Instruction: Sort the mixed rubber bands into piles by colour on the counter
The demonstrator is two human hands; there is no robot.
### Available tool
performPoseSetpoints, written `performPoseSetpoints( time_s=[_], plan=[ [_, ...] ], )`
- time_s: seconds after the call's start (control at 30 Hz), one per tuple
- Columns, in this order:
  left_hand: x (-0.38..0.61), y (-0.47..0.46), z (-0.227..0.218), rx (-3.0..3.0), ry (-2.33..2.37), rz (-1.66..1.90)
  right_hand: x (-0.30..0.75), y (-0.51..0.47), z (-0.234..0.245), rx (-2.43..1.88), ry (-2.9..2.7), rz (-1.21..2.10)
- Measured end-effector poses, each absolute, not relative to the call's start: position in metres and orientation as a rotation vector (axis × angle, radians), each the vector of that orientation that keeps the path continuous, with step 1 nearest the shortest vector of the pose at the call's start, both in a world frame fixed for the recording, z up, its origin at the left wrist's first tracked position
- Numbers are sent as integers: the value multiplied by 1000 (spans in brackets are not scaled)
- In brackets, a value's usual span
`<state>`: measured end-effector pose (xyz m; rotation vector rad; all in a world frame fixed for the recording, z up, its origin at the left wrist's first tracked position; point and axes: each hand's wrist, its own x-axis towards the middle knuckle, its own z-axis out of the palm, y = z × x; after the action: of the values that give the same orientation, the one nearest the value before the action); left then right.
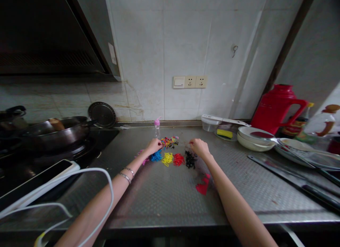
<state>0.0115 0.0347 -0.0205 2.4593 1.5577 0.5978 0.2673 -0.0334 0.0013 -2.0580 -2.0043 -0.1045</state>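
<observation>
Rubber bands [167, 158] — thin, heaped, textured counter [159, 197]

Dim, grey light covered the steel countertop [159, 201]; at ten o'clock the range hood [47, 31] sank into shadow. Wide-angle distortion slanted the thermos flask [272, 110] at three o'clock; fine detail blurred.
</observation>
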Motion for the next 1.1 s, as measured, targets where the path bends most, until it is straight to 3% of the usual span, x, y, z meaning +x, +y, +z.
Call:
performPoseSetpoints(
  time_s=[0.57,0.87,1.1],
  plan=[
    [3,43,-20,2348,1445,777,274,-28,-4,-2055,-1961,-20],
    [50,3,1,2484,975,579,305,-14,1,-1867,-1931,382],
    [75,-20,-9,2547,1004,510,312,-17,4,-1968,-1950,623]
  ],
)
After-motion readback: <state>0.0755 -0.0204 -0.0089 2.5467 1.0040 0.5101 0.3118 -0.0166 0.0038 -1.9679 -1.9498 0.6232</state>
